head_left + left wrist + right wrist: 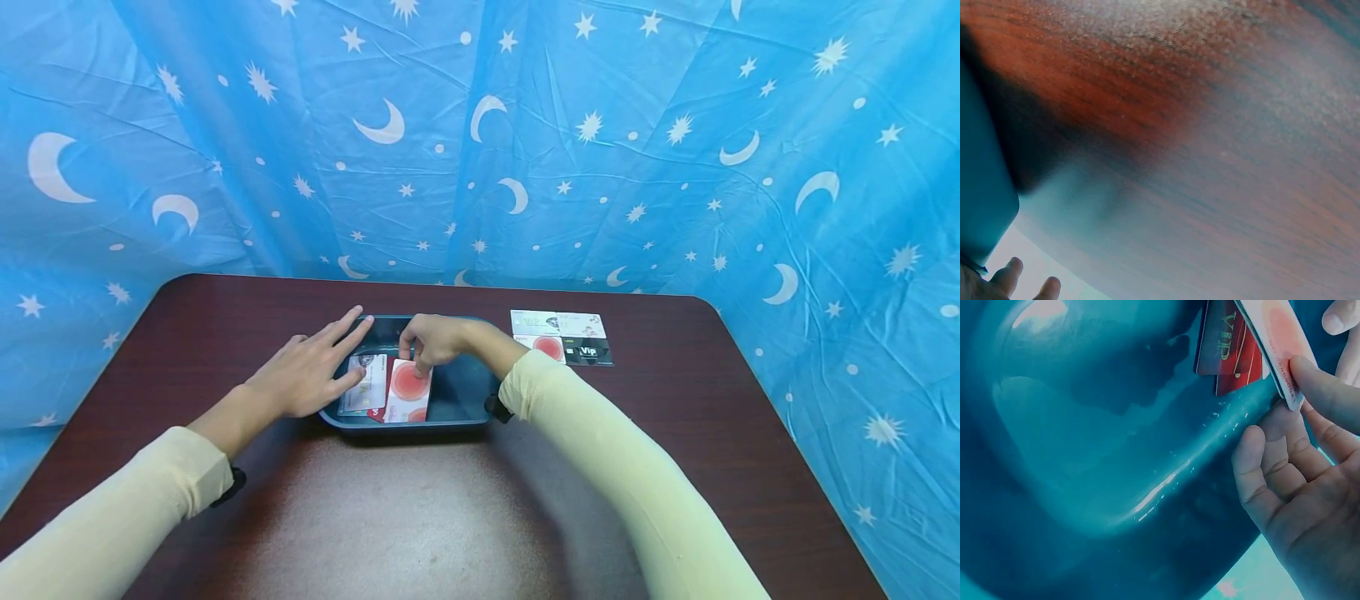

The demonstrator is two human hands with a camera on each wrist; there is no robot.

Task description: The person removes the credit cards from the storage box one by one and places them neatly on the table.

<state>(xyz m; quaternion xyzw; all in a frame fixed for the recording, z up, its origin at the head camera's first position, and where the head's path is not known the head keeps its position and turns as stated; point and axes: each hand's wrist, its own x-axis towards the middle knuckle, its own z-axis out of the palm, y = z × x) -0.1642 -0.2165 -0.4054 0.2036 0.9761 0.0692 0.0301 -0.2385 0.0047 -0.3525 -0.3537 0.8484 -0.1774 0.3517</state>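
A dark blue tray [461, 396] stands on the table with several cards at its left end. My right hand [437, 338] reaches in from above and pinches a white card with a red circle [409, 400] between thumb and fingers. The right wrist view shows that card [1280, 340] tilted up, more than one layer thick at its edge, above red VIP cards [1234, 347]. Over the tray's left rim lies my left hand [303, 379], fingers spread, thumb over a pale card [366, 387]. Only some left fingertips [1047, 289] show beside the tray in the left wrist view.
Right of the tray, a black Vip card [588, 352], another red-circle card [551, 347] and two pale cards [581, 325] lie in a block on the dark wooden table [360, 517]. A blue curtain [450, 167] with moons and stars hangs behind the table.
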